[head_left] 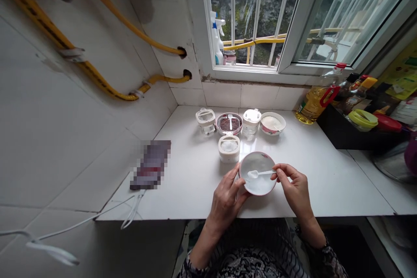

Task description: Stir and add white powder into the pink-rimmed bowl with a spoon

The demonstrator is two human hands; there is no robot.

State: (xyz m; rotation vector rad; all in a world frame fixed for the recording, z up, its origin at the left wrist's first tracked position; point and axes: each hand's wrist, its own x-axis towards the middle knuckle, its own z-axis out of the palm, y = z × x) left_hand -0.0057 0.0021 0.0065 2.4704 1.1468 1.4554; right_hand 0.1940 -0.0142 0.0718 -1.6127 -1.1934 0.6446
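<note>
My left hand [227, 197] grips the left rim of a white bowl [258, 187] near the counter's front edge. A small white spoon [263, 173] is pinched in my right hand [295, 186], its head over the bowl with white powder on it. Just behind the bowl stands a square container [229, 150] holding white powder. Farther back are a lidded clear jar [205, 120], a bowl of dark reddish contents [229, 124] with a spoon on top, another lidded jar [251, 121] and a patterned bowl [273, 123] of pale grains.
A blurred dark object [151, 165] with a white cable [133, 213] lies at the counter's left. An oil bottle [309, 104] and a black box [335, 132] of bottles stand at the right, below the window.
</note>
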